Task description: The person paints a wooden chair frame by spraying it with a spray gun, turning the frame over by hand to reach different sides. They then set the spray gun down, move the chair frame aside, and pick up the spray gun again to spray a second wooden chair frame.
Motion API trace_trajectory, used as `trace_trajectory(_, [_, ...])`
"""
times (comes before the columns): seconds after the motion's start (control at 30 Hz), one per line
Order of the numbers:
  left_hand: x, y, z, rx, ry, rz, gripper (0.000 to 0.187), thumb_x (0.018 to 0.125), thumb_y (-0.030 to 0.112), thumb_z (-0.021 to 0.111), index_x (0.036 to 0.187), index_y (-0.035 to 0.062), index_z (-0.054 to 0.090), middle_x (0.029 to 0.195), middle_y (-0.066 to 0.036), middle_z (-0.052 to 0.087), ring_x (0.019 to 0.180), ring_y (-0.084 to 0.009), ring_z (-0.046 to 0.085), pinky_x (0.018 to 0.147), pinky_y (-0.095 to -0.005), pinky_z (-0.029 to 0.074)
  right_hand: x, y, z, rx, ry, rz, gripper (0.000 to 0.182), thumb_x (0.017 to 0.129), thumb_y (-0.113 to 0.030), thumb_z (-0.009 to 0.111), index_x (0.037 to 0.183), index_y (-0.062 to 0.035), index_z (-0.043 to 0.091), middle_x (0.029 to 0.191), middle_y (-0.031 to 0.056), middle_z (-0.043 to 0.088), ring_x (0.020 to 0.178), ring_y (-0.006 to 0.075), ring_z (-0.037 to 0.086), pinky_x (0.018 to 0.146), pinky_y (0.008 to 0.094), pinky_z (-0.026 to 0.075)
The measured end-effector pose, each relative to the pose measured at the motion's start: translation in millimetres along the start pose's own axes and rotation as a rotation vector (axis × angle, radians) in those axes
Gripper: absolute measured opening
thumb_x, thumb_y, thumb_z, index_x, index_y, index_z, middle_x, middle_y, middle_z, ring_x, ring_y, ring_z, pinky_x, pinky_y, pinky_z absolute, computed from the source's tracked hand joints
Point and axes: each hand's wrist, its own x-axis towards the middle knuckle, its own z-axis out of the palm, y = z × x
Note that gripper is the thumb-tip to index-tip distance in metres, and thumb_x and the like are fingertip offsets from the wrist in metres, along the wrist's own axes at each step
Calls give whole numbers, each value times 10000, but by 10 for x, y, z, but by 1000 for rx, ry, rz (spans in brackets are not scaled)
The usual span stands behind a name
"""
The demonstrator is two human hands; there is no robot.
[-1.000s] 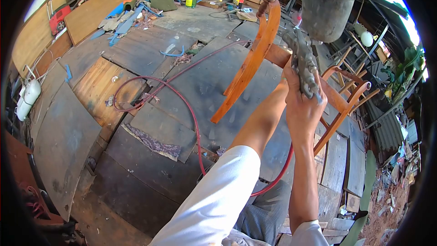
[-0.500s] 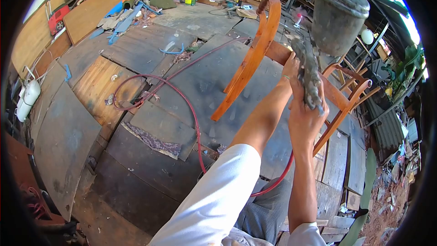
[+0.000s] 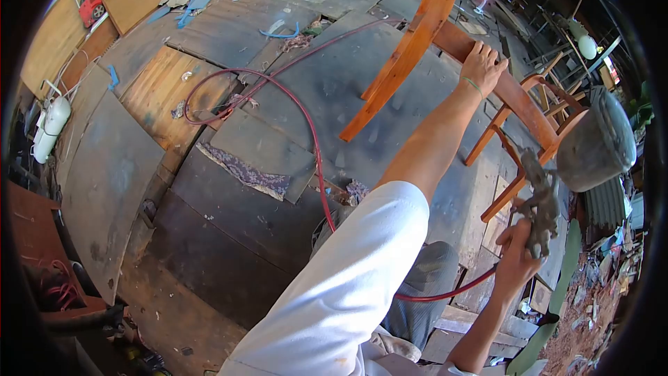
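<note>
My left hand (image 3: 483, 69) grips the crosspiece of an orange-brown wooden chair (image 3: 400, 63), fingers bent over its top edge. Two curved legs of the chair reach toward the left, and other legs stand at the right. In my right hand (image 3: 518, 254) is a spray gun (image 3: 541, 202), grimy and coated with grey residue. A large grey paint cup (image 3: 597, 143) is joined to it and tilts to the right. The red hose (image 3: 445, 294) runs to my right hand from the floor. The fingertips on the gun's far side are hidden.
Dark worn boards (image 3: 257, 251) cover the floor, with gaps and uneven edges. The hose loops (image 3: 229, 73) across them at left. A ragged patterned cloth strip (image 3: 243, 170) lies nearby. Another wooden chair (image 3: 550, 90) stands behind at right, debris (image 3: 591, 306) beyond the green strip.
My right hand has moved down and right with the spray gun, away from my left hand, and the cup now tilts. My left hand stays on the chair. The view has shifted downward.
</note>
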Motion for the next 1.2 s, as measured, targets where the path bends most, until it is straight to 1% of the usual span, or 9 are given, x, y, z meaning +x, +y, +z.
trace_trajectory(0.1, [-24, 46, -46, 33, 14, -11, 407, 944, 166, 608, 1349, 212, 620, 1226, -99, 662, 1258, -265, 535, 1150, -472, 289, -149, 137, -190, -30, 8, 76, 331, 1060, -285, 513, 1195, -48, 700, 566, -14, 526, 499, 34, 372, 496, 234, 274])
trace_trajectory(0.27, [-149, 119, -157, 148, 19, 43, 404, 894, 296, 708, 1284, 206, 649, 1176, -99, 690, 1209, -321, 536, 1051, -498, 351, -328, 358, -514, 1, 1, 37, 288, 1056, -271, 555, 1155, -39, 693, 957, 20, 720, 523, 37, 505, 462, 222, 333])
trace_trajectory(0.43, [-367, 117, -728, 199, -174, 321, 738, 669, 517, 884, 1286, 201, 632, 1151, -92, 680, 1166, -291, 570, 967, -508, 426, -552, 518, -848, 13, 76, 160, 300, 1044, -284, 573, 1141, -35, 709, 701, -11, 629, 513, 33, 463, 477, 224, 309])
trace_trajectory(0.63, [-929, 205, -947, -30, -229, 358, 783, 664, 382, 919, 1335, 158, 584, 1206, -83, 626, 1102, -297, 597, 995, -501, 454, -718, 491, -1133, 85, 233, 276, 229, 1016, -145, 577, 1134, -11, 719, 741, -6, 648, 530, 37, 505, 482, 227, 337])
trace_trajectory(0.8, [-1424, 400, -1120, 8, -164, 338, 851, 635, 320, 913, 1405, 189, 576, 1360, -77, 617, 1207, -298, 580, 1035, -503, 443, -881, 692, -1309, 107, 399, 305, 340, 1046, -346, 613, 1124, -29, 708, 644, -2, 620, 510, 44, 504, 458, 222, 332])
trace_trajectory(0.9, [-1589, 459, -1085, 6, -175, 302, 887, 632, 310, 932, 1425, 202, 549, 1389, -77, 591, 1221, -325, 563, 1074, -560, 415, -1009, 791, -1470, 65, 336, 360, 382, 1070, -370, 553, 1126, -10, 667, 886, 45, 704, 486, 60, 487, 433, 236, 347])
trace_trajectory(0.93, [-1619, 476, -1070, 21, -177, 285, 906, 628, 310, 933, 1439, 227, 540, 1412, -80, 579, 1253, -334, 549, 1078, -573, 408, -1040, 821, -1499, 46, 333, 397, 415, 1069, -401, 548, 1093, -12, 691, 701, 21, 626, 471, 61, 457, 433, 246, 327])
trace_trajectory(1.13, [-1700, 570, -1144, 48, -189, 267, 962, 605, 276, 940, 1469, 294, 518, 1419, -61, 584, 1269, -324, 553, 1090, -551, 403, -1112, 905, -1468, 102, 513, 441, 434, 1063, -430, 557, 1073, -22, 704, 566, -17, 521, 463, 60, 454, 432, 246, 306])
trace_trajectory(1.2, [-1648, 599, -1153, 67, -179, 251, 992, 578, 260, 951, 1468, 322, 519, 1392, -40, 598, 1258, -300, 564, 1089, -533, 410, -1182, 1015, -1559, 161, 460, 483, 381, 1058, -381, 585, 1122, -19, 682, 760, 32, 656, 492, 68, 516, 429, 243, 368])
